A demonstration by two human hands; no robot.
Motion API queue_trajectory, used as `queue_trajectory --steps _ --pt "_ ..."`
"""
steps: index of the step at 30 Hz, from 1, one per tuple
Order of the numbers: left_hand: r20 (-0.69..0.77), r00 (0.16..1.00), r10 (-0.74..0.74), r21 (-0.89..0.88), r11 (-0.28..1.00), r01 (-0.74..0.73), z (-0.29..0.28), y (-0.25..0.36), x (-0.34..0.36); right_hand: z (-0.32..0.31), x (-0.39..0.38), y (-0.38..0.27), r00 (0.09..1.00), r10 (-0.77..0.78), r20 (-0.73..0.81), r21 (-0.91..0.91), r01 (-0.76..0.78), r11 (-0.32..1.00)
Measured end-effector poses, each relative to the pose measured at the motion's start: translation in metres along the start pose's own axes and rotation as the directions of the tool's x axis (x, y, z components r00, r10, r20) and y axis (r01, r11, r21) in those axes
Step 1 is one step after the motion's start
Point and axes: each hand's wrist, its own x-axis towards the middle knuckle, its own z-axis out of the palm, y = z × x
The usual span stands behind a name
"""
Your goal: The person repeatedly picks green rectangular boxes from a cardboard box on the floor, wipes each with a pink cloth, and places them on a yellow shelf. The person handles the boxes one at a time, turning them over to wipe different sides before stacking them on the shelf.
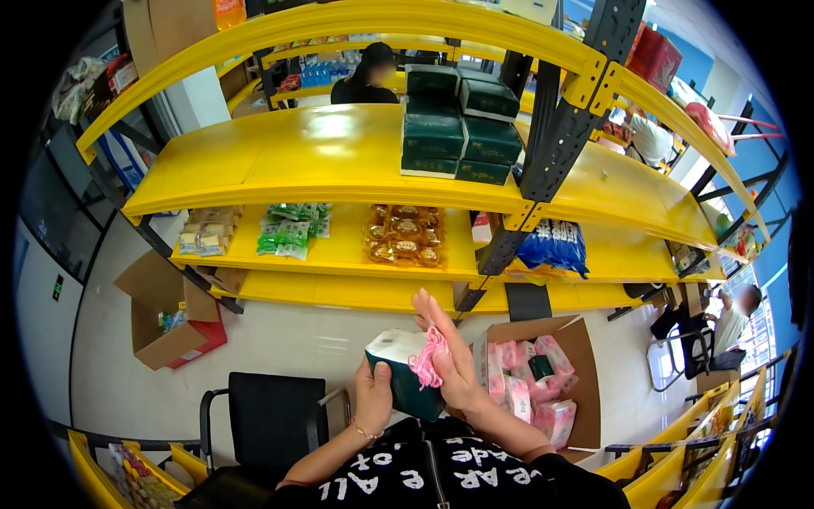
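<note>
In front of my chest, my left hand (373, 394) grips a dark green and white tissue pack (395, 347) by its left side, thumb across the front. My right hand (456, 360) is at the pack's right side, its fingers stretched upward. A bundle of pink and white cord (430, 360) is held at its thumb and lies against the pack. What the right palm touches behind the cord is hidden. To the right below stands an open cardboard box (587, 373) with pink and white tissue packs (555, 422) and one dark green pack (540, 367) inside.
Ahead runs a yellow shelf rack (280, 153) bearing stacked green tissue packs (432, 136), snack bags (405, 236) and a blue bag (553, 248). A black chair (275, 416) and another cardboard box (174, 310) stand at left. People are beyond the rack and at far right.
</note>
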Motion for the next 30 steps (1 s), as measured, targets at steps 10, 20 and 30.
queue_trajectory --steps 10,20,30 --pt "-0.071 0.993 -0.099 -0.256 0.964 0.078 -0.011 -0.006 0.007 0.015 -0.024 -0.003 0.982 -0.065 0.176 -0.288 0.115 0.951" --pt "-0.013 0.988 -0.151 -0.307 0.941 0.140 -0.008 -0.004 0.003 0.014 -0.020 0.006 0.994 0.031 0.104 0.146 -0.046 0.988" --pt "0.067 0.985 -0.160 -0.197 0.966 0.171 -0.009 -0.009 -0.006 0.009 -0.004 -0.008 0.996 -0.004 0.093 0.240 -0.019 0.971"
